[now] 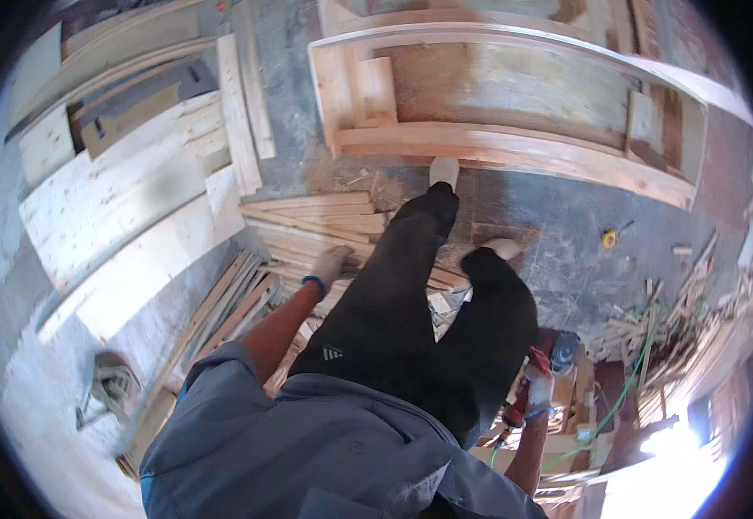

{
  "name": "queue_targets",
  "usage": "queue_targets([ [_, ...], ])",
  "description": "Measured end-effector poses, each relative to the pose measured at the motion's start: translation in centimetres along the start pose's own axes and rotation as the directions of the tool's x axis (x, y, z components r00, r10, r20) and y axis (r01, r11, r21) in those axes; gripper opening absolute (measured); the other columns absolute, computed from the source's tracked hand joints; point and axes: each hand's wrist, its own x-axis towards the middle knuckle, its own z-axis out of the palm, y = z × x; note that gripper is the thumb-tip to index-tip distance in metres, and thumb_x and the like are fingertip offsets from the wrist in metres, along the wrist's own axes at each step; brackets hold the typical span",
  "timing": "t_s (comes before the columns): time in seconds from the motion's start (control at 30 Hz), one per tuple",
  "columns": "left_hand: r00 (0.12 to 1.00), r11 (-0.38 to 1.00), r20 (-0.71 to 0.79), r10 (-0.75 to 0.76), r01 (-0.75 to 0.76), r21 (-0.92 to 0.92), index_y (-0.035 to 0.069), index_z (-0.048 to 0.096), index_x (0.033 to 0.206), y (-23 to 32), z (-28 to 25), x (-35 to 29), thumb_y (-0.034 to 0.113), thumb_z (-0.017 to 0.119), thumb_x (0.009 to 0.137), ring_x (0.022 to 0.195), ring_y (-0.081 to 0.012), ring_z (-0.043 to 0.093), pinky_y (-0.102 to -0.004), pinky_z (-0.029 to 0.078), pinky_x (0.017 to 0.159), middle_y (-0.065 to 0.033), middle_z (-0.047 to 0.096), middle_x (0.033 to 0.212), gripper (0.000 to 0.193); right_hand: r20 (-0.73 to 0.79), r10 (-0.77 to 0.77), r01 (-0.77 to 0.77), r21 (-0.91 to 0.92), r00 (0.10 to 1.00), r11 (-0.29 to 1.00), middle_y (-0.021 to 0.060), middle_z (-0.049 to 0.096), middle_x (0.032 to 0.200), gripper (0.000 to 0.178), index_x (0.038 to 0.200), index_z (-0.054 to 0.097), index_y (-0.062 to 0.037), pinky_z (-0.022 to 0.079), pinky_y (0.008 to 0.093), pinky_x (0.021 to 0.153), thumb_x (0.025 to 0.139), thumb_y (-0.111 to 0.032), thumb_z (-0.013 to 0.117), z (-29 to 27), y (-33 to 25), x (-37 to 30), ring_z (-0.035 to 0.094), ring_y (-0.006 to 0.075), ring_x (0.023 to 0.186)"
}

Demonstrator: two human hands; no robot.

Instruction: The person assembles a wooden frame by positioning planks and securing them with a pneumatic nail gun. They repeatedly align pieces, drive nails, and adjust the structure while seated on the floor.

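Observation:
My left hand (333,263), pale as if gloved, with a blue band at the wrist, hangs at the stack of light wooden strips (307,212) beside my left leg. Its fingers are blurred, and I cannot make out whether they touch a strip. Low by my right thigh, my right hand (538,387), in a whitish glove, is closed round the handle of a red nail gun (517,406). The gun's rounded end is blue-grey, and a green hose (495,451) joins the bottom of its handle.
Ahead of my feet lies a long wooden frame (515,149) with panels inside. Pale boards (125,208) lean at the left, near more strips (229,303). Scrap wood (688,303) and a green hose (626,394) lie at right. A yellow tape measure (609,238) sits on the floor.

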Motion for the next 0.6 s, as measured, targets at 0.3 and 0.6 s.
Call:
queue_targets([
  [0.3, 0.998, 0.948, 0.040, 0.048, -0.058, 0.314, -0.002, 0.054, 0.131, 8.9, -10.4, 1.0, 0.032, 0.058, 0.098, 0.082, -0.0291, 0.072, -0.0410, 0.059, 0.069, -0.0192, 0.070, 0.102, 0.048, 0.048, 0.034, -0.044, 0.211, 0.998, 0.976, 0.0002, 0.057, 0.064, 0.011, 0.088, 0.060, -0.0104, 0.046, 0.0294, 0.046, 0.086, -0.014, 0.071, 15.5, -3.9, -3.9, 0.055, 0.0135, 0.050],
  [0.6, 0.945, 0.744, 0.276, 0.176, -0.311, 0.591, -0.004, 0.053, 0.133, 20.9, -5.1, 3.0, 0.029, 0.052, 0.100, 0.093, -0.0310, 0.072, -0.0410, 0.060, 0.082, -0.0207, 0.069, 0.109, 0.047, 0.037, -0.069, 0.029, 0.639, 0.997, 0.768, -0.0007, 0.059, 0.071, 0.020, 0.101, 0.065, -0.0089, 0.044, 0.0286, 0.047, 0.083, -0.006, 0.072, 25.6, 3.1, -8.7, 0.054, 0.0118, 0.052],
])
